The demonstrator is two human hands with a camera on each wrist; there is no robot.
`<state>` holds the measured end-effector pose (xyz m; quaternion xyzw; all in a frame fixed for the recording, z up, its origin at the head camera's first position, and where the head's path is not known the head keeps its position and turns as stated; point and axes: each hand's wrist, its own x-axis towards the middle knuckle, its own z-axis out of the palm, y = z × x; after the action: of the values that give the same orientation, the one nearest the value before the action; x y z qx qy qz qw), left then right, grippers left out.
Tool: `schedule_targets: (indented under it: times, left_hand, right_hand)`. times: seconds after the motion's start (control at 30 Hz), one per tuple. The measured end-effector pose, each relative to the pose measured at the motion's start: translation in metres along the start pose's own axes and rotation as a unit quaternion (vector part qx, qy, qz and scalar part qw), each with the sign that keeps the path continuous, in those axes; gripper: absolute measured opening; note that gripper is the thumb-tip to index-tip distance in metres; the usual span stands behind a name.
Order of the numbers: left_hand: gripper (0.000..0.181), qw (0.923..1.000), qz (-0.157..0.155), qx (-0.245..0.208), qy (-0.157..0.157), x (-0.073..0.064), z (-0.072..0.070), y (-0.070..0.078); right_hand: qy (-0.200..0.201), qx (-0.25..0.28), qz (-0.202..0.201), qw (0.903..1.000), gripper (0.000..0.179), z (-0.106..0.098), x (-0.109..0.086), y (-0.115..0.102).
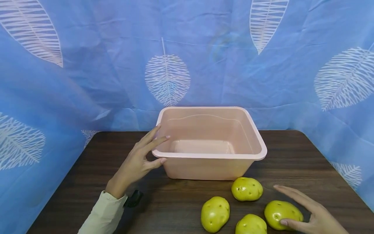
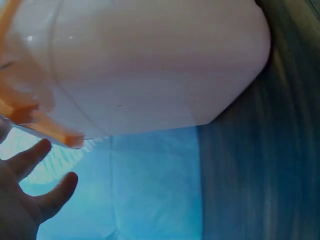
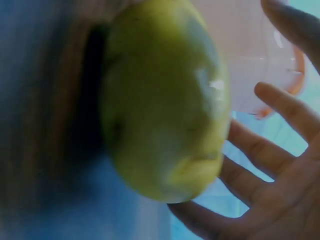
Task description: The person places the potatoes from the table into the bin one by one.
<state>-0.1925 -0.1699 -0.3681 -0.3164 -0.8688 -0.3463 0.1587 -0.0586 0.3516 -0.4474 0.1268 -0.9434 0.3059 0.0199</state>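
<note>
A pale pink tub [image 1: 208, 167] with rounded corners stands upright, its rectangular mouth facing up. Before it lie four glossy, dimpled, yellow-green potatoes [image 1: 215, 214]; the rightmost potato [image 1: 281, 214] lies beside the right hand [image 1: 315, 216].

Basin [image 1: 208, 168]: mouth left unobstructed from above. Basin's left side blocked by left hand [image 1: 136, 162]. Basin's front right obstructed by four potatoes [image 1: 215, 214], rightmost flanked by right hand [image 1: 319, 217]. Behind basin, passage barred by blue curtain [image 1: 210, 71]. Right of basin, desk [image 1: 287, 156] left passable.
</note>
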Motion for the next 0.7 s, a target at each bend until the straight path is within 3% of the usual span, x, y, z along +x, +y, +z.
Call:
schedule_targets:
  times: [0.13,0.3,0.53,0.7]
  left_hand:
    - [0.069,0.9988,0.002,-0.048,0.013,-0.001,0.006,-0.007]
    - [0.064,0.9948,0.013,-0.093,0.039,0.001,0.014,-0.015]
    - [0.076,0.9891,0.033,-0.123,0.073,0.004,0.022,-0.023]
    - [0.071,0.9876,0.028,-0.132,0.079,0.004,0.026,-0.025]
  right_hand:
    - [-0.009,0.045,-0.021,0.9987,0.081,0.005,-0.002,0.008]
    - [-0.019,0.061,-0.035,0.9974,0.079,0.011,-0.005,0.017]
    - [-0.009,0.063,-0.051,0.9966,0.080,0.016,-0.008,0.019]
    - [-0.004,0.053,-0.048,0.9974,0.080,0.019,-0.009,0.020]
